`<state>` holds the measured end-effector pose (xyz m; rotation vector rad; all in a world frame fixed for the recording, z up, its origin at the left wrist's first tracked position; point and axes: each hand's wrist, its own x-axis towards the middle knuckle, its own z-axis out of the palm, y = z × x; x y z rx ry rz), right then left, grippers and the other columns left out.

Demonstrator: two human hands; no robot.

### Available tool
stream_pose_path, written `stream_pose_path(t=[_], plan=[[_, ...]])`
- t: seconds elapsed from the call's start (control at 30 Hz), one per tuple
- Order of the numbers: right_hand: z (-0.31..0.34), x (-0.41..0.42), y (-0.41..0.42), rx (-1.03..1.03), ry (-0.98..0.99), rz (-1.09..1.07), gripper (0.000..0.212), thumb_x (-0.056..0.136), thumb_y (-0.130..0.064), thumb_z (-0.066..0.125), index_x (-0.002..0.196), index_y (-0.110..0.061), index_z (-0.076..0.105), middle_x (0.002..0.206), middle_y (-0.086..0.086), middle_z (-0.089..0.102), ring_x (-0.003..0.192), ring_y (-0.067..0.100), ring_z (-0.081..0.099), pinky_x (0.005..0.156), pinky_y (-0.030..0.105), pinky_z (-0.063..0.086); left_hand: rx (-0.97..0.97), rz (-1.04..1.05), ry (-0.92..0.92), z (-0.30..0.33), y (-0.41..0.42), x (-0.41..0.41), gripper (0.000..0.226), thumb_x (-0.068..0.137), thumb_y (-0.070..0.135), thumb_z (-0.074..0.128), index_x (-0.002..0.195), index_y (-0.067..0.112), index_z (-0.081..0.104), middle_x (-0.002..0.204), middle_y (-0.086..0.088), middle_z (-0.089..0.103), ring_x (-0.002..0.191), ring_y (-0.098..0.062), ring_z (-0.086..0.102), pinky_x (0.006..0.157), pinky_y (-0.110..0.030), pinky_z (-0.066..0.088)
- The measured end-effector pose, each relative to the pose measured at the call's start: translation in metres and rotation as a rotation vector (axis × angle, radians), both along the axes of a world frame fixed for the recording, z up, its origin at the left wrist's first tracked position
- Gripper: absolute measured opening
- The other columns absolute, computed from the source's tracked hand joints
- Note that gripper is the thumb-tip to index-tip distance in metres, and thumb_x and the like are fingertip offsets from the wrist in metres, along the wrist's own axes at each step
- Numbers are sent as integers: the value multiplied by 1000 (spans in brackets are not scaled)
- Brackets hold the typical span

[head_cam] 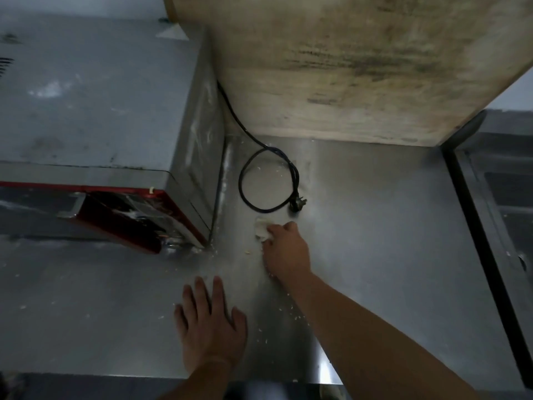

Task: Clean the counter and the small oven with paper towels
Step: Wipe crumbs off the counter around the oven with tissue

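No text, label, brand or number can be read on the small oven [95,111] or elsewhere.

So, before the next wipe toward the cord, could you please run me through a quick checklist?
1. Paper towel held by the right hand: ok, crumpled under the fingers.
2. Left hand steady on the counter: ok, flat, fingers straight.
3. Power cord out of the wiping path: not ok, it loops just beyond the towel.
4. Plug disconnected: ok, it lies loose on the counter.
5. Crumbs gone: not ok, still scattered.
6. Small oven cleaned: cannot tell.
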<state>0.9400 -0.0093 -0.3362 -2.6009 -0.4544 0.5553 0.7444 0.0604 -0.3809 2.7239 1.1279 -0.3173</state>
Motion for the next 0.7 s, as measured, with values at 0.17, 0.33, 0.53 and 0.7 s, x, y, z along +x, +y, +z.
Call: stream_pose_path(t=[0.17, 0.33, 0.53, 0.7], plan=[[9, 1, 11, -39, 150, 249, 36, 88, -43, 49, 106, -23, 71, 91, -2, 54, 92, 23, 62, 73, 28, 44, 3, -12, -6, -1, 0, -1, 81, 82, 56, 36, 156, 23, 33, 164, -13, 24, 151, -37, 17, 119, -55, 14], [25, 39, 19, 20, -82, 103, 38, 92, -44, 50, 121, -24, 64, 104, 0, 71, 92, 19, 66, 81, 30, 51, -15, -1, -10, -2, 2, 1, 82, 80, 55, 41, 154, 22, 37, 163, -13, 26, 150, -37, 20, 118, -56, 16], [34, 44, 30, -29, -131, 238, 40, 92, -48, 50, 120, -21, 61, 110, 0, 65, 95, 21, 64, 75, 30, 46, -17, -30, -75, -8, 4, 0, 82, 75, 54, 47, 150, 19, 45, 159, -17, 34, 146, -42, 29, 114, -58, 19], [11, -19, 4, -163, -290, 456, 49, 84, -55, 45, 112, -18, 61, 100, 4, 59, 90, 26, 56, 74, 37, 47, -20, -28, -109, -9, 5, -1, 85, 72, 54, 49, 149, 19, 45, 159, -17, 34, 144, -44, 31, 114, -58, 18]])
